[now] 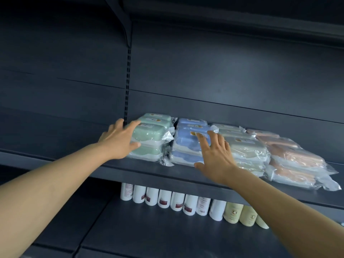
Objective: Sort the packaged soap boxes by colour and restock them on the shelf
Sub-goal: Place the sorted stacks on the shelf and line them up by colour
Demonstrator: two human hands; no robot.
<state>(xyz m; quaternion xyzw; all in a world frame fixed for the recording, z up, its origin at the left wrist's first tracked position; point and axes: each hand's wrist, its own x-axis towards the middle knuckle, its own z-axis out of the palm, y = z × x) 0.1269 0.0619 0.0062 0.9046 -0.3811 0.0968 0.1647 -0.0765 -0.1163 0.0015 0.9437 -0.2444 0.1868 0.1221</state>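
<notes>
Plastic-wrapped soap boxes stand in colour stacks on the dark shelf (141, 172): green (154, 133) at the left, then blue (188, 138), cream (245, 148) and pink (290, 157). My left hand (119, 140) lies against the left side of the green stack, fingers straight and spread. My right hand (214, 153) rests with straight fingers on the front of the blue stack, its thumb low near the shelf surface. Neither hand grips a box.
Below the shelf stands a row of white bottles (163, 198) with red labels, followed by cream bottles (240, 213) to the right. A slotted upright (128, 79) runs up the dark back panel. Another shelf overhangs above.
</notes>
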